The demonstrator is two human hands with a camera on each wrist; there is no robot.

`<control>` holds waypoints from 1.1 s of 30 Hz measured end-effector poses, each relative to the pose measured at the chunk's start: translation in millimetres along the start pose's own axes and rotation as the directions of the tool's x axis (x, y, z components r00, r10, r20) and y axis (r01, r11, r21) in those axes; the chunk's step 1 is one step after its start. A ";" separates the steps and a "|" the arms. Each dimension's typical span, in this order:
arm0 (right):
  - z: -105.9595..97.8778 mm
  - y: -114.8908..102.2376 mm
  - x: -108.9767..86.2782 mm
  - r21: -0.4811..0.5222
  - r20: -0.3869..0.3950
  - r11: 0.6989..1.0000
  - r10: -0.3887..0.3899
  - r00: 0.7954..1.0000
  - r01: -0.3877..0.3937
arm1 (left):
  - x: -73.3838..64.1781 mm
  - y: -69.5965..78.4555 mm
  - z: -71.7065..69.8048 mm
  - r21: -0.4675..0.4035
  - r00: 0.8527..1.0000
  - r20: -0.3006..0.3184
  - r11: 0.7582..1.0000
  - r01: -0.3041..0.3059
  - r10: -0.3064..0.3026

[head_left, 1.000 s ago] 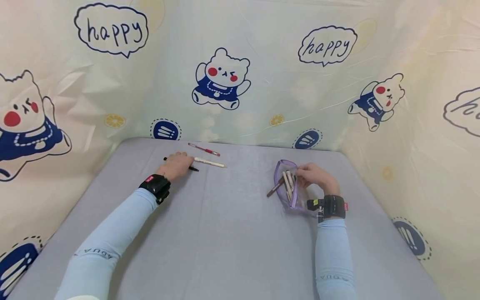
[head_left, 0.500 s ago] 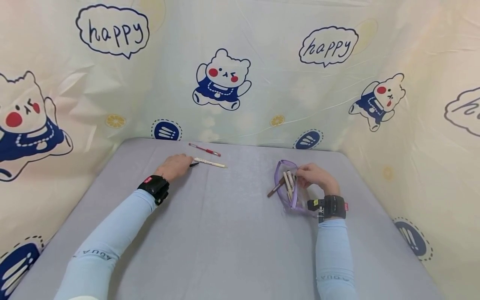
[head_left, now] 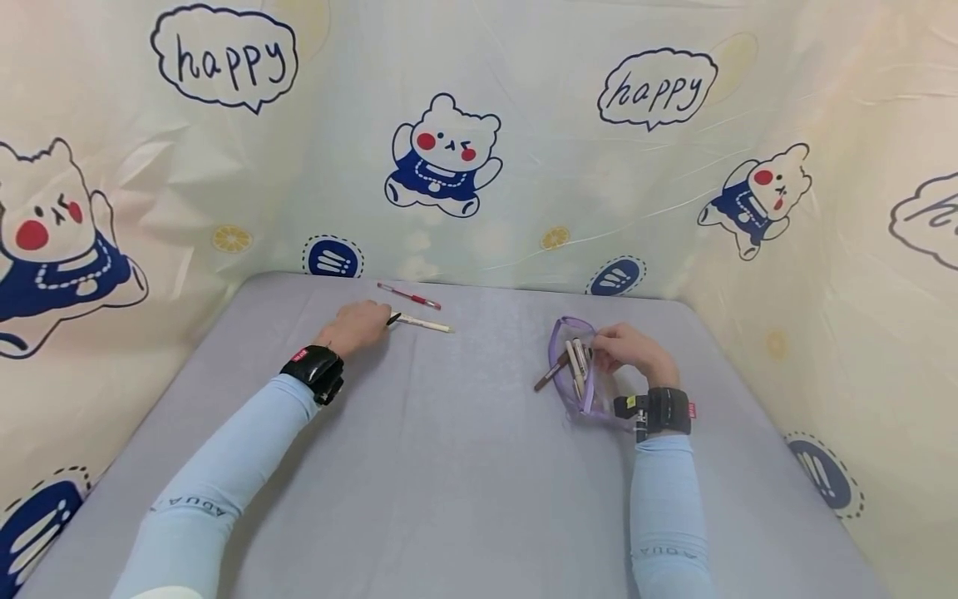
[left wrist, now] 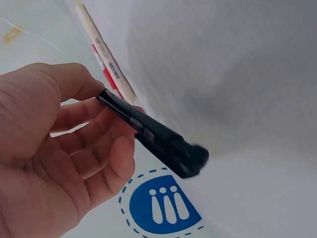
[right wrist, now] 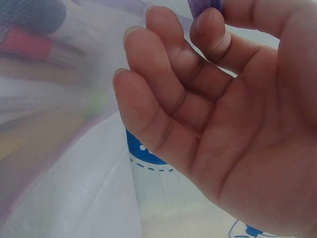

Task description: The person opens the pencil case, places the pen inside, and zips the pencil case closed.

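Observation:
My left hand (head_left: 358, 326) is at the back left of the table, pinching a black pen (left wrist: 148, 131) between thumb and fingers. In the left wrist view the pen's clip end points away from the palm. Beyond it a cream pen (left wrist: 106, 54) and a red pen (head_left: 409, 295) lie on the cloth. On the right, my right hand (head_left: 632, 348) pinches the purple edge (right wrist: 203, 7) of a see-through mesh pencil case (head_left: 555, 349). Several pens (head_left: 575, 366) show in its mouth, and a brown pen (head_left: 550, 373) pokes out over the near left rim.
A grey cloth covers the table (head_left: 464, 466). A printed curtain (head_left: 524, 166) with bears and speech bubbles stands along its back and sides. Both wrists wear black camera straps (head_left: 668, 411).
The black pen, earlier lying under my left hand, is now gripped in its fingers, its tip swung up beside the cream pen. My right hand and the pencil case stay put.

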State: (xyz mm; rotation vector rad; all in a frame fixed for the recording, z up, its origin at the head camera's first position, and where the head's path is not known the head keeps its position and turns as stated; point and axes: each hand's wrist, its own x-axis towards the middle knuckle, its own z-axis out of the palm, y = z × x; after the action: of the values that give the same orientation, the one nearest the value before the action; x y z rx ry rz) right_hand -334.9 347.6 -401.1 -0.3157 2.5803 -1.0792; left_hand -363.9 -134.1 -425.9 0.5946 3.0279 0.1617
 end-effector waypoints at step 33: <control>0.8 1.9 0.5 -0.026 -0.016 1.000 0.006 1.000 -0.006 | 7.9 63.4 10.3 -0.436 0.987 0.161 0.896 0.076 -0.006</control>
State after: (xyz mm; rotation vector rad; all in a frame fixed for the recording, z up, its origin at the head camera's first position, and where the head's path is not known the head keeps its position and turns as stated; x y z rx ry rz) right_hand -335.2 348.2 -403.0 -0.3065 2.6097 -1.0505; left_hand -346.8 -71.8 -429.2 0.4727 2.7093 0.7403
